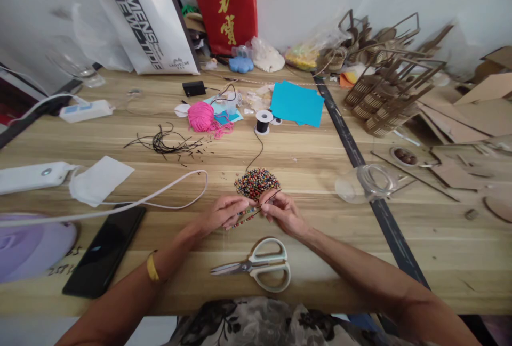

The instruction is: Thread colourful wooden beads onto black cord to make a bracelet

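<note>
A beaded string [245,221] with small coloured beads hangs between my hands in a loop. My left hand [227,210] is closed on one part of it, fingertips pinched together. My right hand [283,212] pinches the dark cord end of the same string, and a short length sticks out past the fingers. Just beyond the hands lies a pile of multicoloured beads [256,182]. A black cord [262,146] runs from a white spool [263,122] down to the pile. Scissors with white handles [256,265] lie on the table, close to my body.
Cut black cords [168,142] and a pink yarn ball [200,117] lie at the back left, blue sheets [298,103] behind the spool. A phone [104,250] and white cable [176,185] are at left. A clear jar [376,182] and wooden baskets [384,95] stand right.
</note>
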A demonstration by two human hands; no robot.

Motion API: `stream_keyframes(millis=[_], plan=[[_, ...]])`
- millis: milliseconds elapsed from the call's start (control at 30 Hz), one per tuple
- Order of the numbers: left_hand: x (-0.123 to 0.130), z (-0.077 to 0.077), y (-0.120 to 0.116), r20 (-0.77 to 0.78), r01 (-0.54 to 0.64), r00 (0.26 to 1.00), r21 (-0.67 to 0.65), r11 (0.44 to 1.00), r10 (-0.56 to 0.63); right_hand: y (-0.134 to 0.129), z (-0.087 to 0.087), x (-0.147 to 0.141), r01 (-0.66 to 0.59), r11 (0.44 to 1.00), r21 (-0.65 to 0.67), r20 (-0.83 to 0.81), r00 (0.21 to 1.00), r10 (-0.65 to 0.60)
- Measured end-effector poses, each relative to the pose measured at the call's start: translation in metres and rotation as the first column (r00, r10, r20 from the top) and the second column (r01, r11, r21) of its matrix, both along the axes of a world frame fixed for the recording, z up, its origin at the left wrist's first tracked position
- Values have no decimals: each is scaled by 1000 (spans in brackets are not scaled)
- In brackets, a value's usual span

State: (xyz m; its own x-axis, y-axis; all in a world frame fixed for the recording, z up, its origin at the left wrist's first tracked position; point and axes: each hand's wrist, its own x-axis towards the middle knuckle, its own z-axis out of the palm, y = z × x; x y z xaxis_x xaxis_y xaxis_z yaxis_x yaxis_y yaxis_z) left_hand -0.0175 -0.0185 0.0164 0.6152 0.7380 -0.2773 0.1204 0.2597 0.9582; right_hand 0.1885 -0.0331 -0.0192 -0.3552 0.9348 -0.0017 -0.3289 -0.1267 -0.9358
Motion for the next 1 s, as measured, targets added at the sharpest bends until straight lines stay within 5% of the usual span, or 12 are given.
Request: stream_keyframes(millis=[300,567,1000], plan=[[5,-1,0,-8,-8,1000,-32,999,8,0,5,1,-50,998,41,20,999,50],[11,-4,-7,-119,-14,992,151,988,33,-1,12,0,-101,991,85,61,994,96],[13,-6,-1,-88,-51,994,165,985,66,1,-2,-1,10,998,-63,-30,999,-12]])
